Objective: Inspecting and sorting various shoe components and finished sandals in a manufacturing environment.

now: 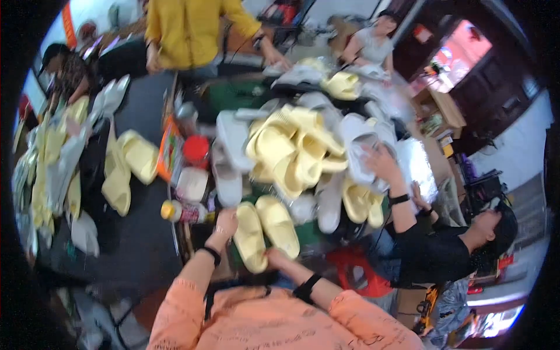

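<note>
A pair of pale yellow slippers lies before me at the table's near edge, the left slipper (251, 233) and the right slipper (279, 224) side by side with toes pointing away. My left hand (226, 221) is closed beside the left slipper's outer edge; what its fingers hold, if anything, is hidden. At the heels, my right hand (278, 258) grips the left slipper, its fingers partly covered. Just beyond lies a large heap of yellow slippers (286, 151), with grey slippers (224, 181) around it.
To the left stand a red-lidded jar (196, 150) and a yellow-capped bottle (181, 211). More yellow slippers (140, 156) lie on the dark table (146, 233). A co-worker's hand (382, 163) reaches over a white slipper on the right. A person in yellow (189, 35) stands opposite. A red stool (359, 271) is nearby.
</note>
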`<action>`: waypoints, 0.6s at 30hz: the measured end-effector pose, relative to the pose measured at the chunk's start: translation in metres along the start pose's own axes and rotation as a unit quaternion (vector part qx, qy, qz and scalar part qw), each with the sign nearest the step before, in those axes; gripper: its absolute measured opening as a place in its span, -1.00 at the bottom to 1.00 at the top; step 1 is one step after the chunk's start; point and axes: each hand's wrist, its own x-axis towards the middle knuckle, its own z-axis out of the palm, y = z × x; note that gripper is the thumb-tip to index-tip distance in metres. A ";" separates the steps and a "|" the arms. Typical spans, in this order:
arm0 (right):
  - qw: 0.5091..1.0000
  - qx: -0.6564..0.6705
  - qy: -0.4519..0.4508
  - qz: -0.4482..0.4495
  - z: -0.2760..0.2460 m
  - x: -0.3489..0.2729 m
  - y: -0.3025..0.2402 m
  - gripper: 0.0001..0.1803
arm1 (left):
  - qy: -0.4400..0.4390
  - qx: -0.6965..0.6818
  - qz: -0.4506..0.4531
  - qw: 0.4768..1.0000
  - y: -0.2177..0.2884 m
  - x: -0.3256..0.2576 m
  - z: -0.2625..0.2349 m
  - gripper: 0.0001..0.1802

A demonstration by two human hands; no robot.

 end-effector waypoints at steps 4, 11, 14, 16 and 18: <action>0.709 0.660 0.092 0.231 0.036 0.034 0.001 -0.76 | -0.220 0.077 -0.137 0.963 0.019 0.011 0.020 -0.69; 0.650 0.714 0.108 0.238 -0.011 0.076 -0.034 -0.79 | -0.313 0.149 -0.196 0.917 -0.033 0.024 0.067 -0.59; 0.647 0.710 0.190 0.205 -0.013 0.081 -0.031 -0.78 | -0.299 0.074 -0.254 0.917 -0.011 0.038 0.056 -0.68; 0.664 0.694 0.110 0.255 -0.008 0.085 -0.026 -0.77 | -0.259 0.032 -0.246 0.934 -0.023 0.035 0.063 -0.71; 0.665 0.695 0.082 0.261 -0.014 0.077 -0.027 -0.75 | -0.221 -0.012 -0.242 0.945 -0.032 0.029 0.066 -0.73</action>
